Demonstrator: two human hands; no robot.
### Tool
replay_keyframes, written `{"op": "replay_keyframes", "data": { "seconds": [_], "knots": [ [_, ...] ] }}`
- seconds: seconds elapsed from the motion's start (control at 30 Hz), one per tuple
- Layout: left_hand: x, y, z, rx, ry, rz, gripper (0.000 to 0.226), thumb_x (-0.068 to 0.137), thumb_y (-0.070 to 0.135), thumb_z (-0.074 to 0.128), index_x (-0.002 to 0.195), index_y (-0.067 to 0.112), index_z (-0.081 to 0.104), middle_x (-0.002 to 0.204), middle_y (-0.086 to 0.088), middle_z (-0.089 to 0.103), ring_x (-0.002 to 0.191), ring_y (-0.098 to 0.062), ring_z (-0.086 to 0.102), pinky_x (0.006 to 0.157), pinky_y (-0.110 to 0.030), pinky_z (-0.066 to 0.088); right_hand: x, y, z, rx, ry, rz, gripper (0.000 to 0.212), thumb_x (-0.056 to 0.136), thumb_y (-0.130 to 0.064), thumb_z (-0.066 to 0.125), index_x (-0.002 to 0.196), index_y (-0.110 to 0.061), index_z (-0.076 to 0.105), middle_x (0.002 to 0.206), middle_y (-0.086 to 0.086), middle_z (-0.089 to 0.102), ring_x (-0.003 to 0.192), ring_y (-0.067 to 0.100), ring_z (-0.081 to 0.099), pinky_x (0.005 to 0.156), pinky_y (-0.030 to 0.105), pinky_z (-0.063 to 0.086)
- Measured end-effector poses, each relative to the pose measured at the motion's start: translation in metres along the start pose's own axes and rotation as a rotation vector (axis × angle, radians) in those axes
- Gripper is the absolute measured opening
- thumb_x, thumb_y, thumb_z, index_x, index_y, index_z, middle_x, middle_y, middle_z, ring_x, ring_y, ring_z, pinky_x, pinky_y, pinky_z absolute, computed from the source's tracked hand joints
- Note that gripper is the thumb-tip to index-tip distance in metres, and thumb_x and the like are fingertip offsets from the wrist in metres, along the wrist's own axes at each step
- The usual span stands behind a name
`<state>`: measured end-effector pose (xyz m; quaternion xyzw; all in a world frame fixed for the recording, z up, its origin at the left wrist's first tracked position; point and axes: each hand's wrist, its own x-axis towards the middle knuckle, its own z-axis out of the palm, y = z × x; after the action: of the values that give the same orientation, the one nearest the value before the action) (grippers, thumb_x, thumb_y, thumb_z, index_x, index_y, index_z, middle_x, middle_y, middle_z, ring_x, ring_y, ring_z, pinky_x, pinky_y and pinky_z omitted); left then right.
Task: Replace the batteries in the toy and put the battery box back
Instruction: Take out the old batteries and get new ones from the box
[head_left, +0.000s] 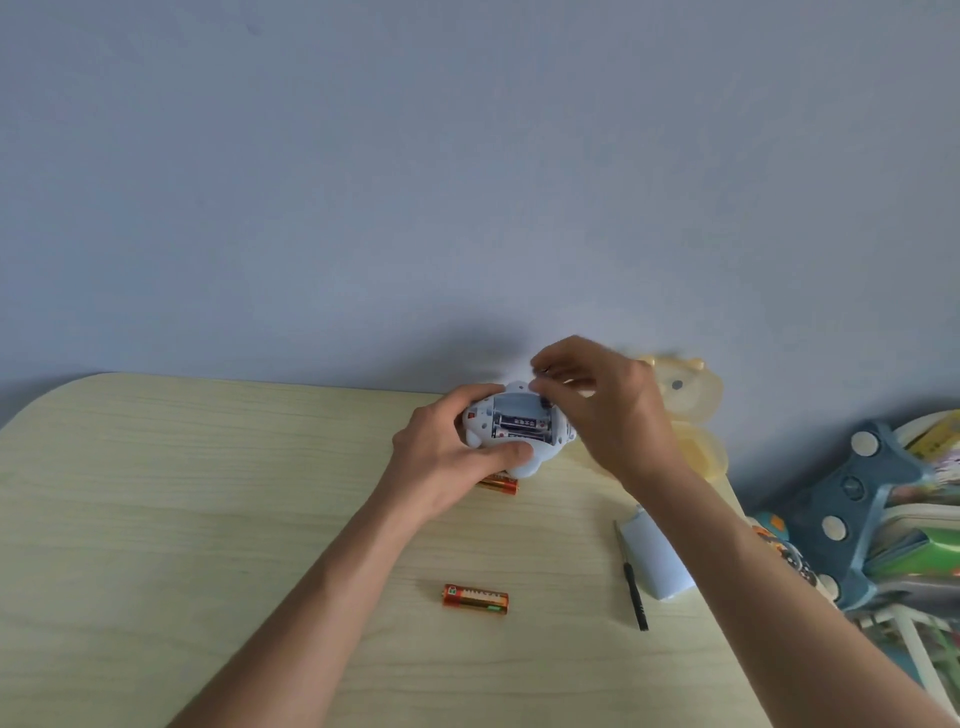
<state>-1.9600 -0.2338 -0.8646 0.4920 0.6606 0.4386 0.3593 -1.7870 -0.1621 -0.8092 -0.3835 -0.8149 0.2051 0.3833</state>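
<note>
The toy (511, 436), a small white rounded body, sits at the far edge of the table (208, 519), close to the wall (467, 182). Its underside faces up and the battery bay is open, with two dark batteries (519, 425) lying side by side inside.

The left hand (447, 457) wraps the toy's left and near sides, thumb across the near rim, fingers curled around the far side: a firm hold. The right hand (597, 410) hangs over the toy's right end, fingers bent in a narrow pinch at the bay's far right corner. Something small and dark shows at the fingertips; what it is cannot be told.

An orange battery (498, 484) lies on the table just under the left hand, partly hidden by it. A second orange battery (475, 598) lies well nearer the person, between the forearms, apart from everything.

To the right, a thin black screwdriver (634, 582) lies beside a white cover (657, 558), the two nearly touching, both close to the right forearm and near the table's right edge. A yellow translucent toy (696, 405) stands behind the right hand against the wall. Past the right edge, a blue rack (841, 509) holds books.

The left half of the table is bare wood out to its rounded corner.
</note>
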Motion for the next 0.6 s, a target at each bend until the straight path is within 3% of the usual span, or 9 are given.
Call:
{"op": "replay_keyframes", "data": {
  "seconds": [0.1, 0.23, 0.33, 0.43, 0.6],
  "knots": [
    [0.000, -0.001, 0.001, -0.002, 0.006, 0.007, 0.077, 0.049, 0.061, 0.089, 0.122, 0.050, 0.066, 0.107, 0.024, 0.076, 0.103, -0.002, 0.072, 0.100, -0.042, 0.058, -0.001, 0.010, -0.022, 0.080, 0.130, 0.231, 0.011, 0.082, -0.011, 0.075, 0.090, -0.017, 0.072, 0.075, -0.006, 0.074, 0.074, 0.006, 0.072, 0.073, 0.014, 0.053],
    [0.000, 0.000, 0.000, 0.038, 0.030, 0.030, 0.078, 0.048, 0.063, 0.085, 0.122, 0.046, 0.068, 0.109, 0.023, 0.074, 0.103, 0.004, 0.069, 0.099, -0.035, 0.057, -0.015, 0.027, -0.046, -0.064, 0.098, 0.429, 0.009, 0.080, -0.014, 0.074, 0.086, -0.021, 0.073, 0.077, -0.006, 0.074, 0.078, 0.005, 0.069, 0.062, 0.006, 0.045],
    [-0.003, 0.002, -0.002, 0.123, 0.073, 0.130, 0.074, 0.052, 0.064, 0.079, 0.121, 0.040, 0.069, 0.120, 0.021, 0.061, 0.114, 0.001, 0.059, 0.098, -0.017, 0.047, -0.027, 0.032, -0.050, -0.126, 0.056, 0.503, 0.009, 0.081, -0.013, 0.076, 0.088, -0.018, 0.074, 0.081, -0.008, 0.072, 0.071, 0.004, 0.064, 0.056, 0.013, 0.041],
    [-0.004, 0.002, -0.001, 0.228, 0.082, 0.200, 0.070, 0.067, 0.041, 0.092, 0.131, 0.027, 0.066, 0.126, 0.015, 0.053, 0.126, -0.007, 0.045, 0.090, 0.005, 0.030, -0.034, 0.036, -0.049, -0.206, 0.007, 0.508, 0.010, 0.081, -0.014, 0.077, 0.090, -0.016, 0.074, 0.083, -0.004, 0.071, 0.076, 0.014, 0.065, 0.059, 0.020, 0.045],
    [-0.005, 0.000, 0.003, 0.279, 0.086, 0.244, 0.068, 0.074, 0.033, 0.090, 0.136, 0.028, 0.063, 0.123, 0.014, 0.053, 0.126, -0.008, 0.042, 0.089, 0.004, 0.029, -0.036, 0.038, -0.043, -0.335, -0.046, 0.493, 0.011, 0.081, -0.020, 0.076, 0.091, -0.020, 0.072, 0.084, -0.002, 0.071, 0.077, 0.019, 0.067, 0.066, 0.031, 0.053]
  ]
}}
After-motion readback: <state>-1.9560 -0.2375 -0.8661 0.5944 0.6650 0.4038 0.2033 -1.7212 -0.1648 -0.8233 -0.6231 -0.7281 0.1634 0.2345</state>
